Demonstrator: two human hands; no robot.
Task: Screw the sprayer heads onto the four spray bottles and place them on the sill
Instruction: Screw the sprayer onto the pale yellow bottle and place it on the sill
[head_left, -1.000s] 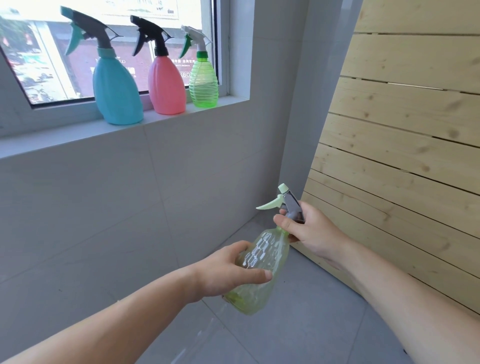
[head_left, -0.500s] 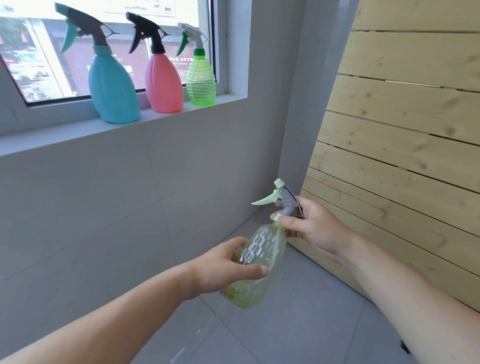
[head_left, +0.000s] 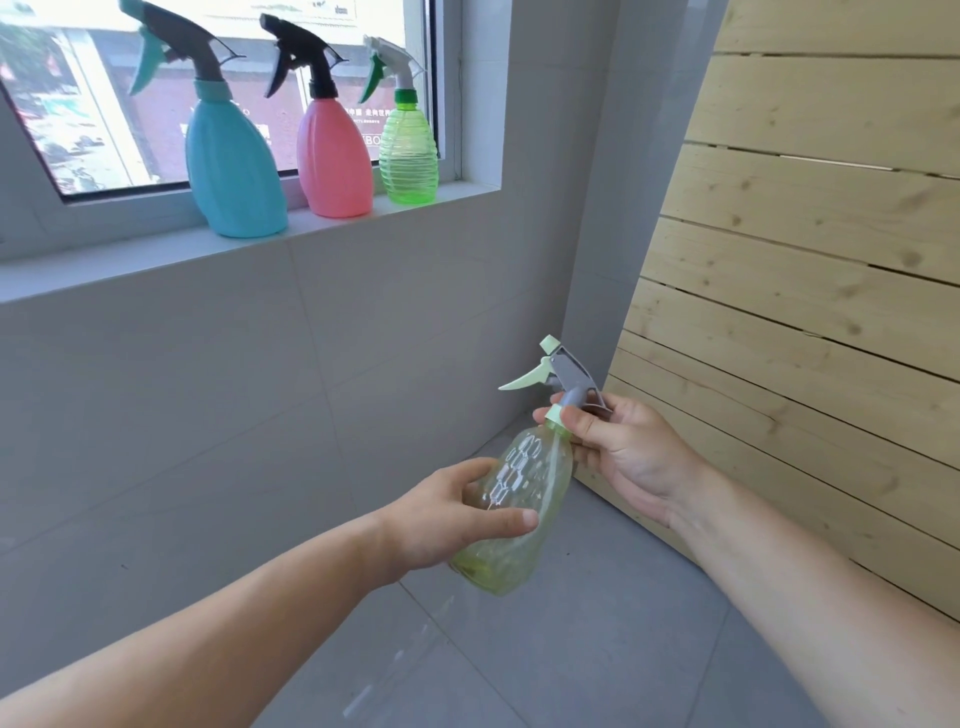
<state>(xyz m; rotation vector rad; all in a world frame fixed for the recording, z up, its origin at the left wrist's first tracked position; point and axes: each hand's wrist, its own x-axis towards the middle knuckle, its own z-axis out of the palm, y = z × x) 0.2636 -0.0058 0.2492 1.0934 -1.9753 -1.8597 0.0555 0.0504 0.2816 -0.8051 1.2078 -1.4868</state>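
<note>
left hand (head_left: 447, 514) wraps bottle (head_left: 519, 499) (tilted) | right hand (head_left: 623, 452) pinches sprayer head (head_left: 563, 376)

Left hand (head_left: 457, 512) wrapped around body of clear yellow-green bottle (head_left: 519, 514), thumb across its front. Bottle tilted, neck up and toward right hand (head_left: 631, 457). Right hand pinches pale green collar at neck, fingers closed below grey sprayer head (head_left: 563, 371); trigger points away from right hand, toward tiled wall. Sill (head_left: 130, 265) up and beyond left hand: blue bottle (head_left: 234, 171), pink bottle (head_left: 335, 156), green ribbed bottle (head_left: 408, 153) upright in row, heads fitted. Wooden slat panel (head_left: 805, 249) behind right hand.
</note>
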